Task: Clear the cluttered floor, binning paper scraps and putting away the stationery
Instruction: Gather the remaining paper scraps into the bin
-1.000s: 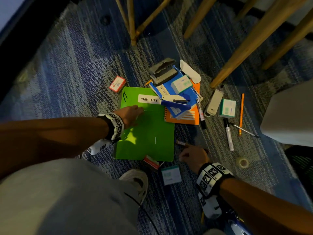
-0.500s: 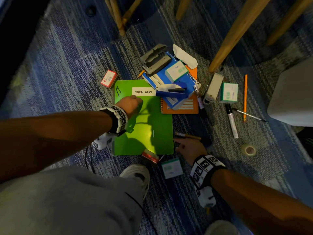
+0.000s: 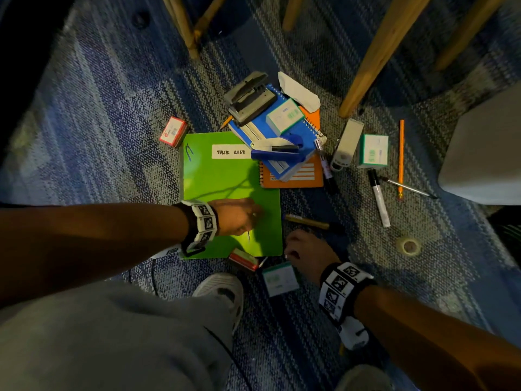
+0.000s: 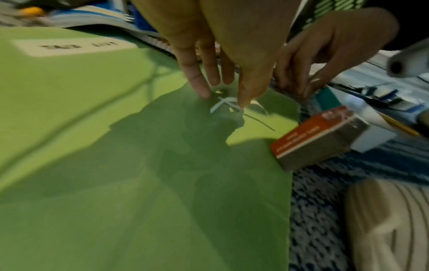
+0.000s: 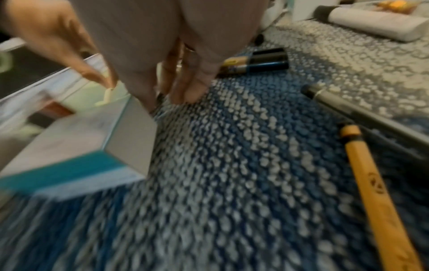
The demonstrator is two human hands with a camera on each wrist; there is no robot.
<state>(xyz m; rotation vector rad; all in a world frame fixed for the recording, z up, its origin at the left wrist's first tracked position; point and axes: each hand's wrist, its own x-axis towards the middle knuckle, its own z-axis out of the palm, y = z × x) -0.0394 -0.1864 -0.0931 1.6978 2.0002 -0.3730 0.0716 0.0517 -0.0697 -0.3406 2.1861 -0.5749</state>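
Note:
A green folder (image 3: 225, 179) labelled "TASK LIST" lies on the blue carpet. On its lower right part sits a small white paper scrap (image 4: 224, 104). My left hand (image 3: 239, 218) reaches down over it with straight fingers; the thumb tip touches the scrap and the index finger stands just beside it. My right hand (image 3: 298, 249) is off the folder's lower right corner, fingertips (image 5: 185, 95) down on the carpet beside a teal and white box (image 3: 280, 279). I see nothing held between them. A red box (image 3: 244, 259) leans at the folder's bottom edge.
Beyond the folder is a pile: hole punch (image 3: 251, 98), blue stapler (image 3: 279, 150), notebooks (image 3: 296, 176). A gold pen (image 3: 307, 222), markers (image 3: 379, 197), a pencil (image 3: 401, 159) and a tape roll (image 3: 409, 246) lie to the right. Wooden chair legs (image 3: 377, 57) stand behind. My shoe (image 3: 222, 289) is close below.
My left hand has slid from the folder's upper part down to the scrap near its lower right. My right hand has shifted left toward the folder's corner and the teal box.

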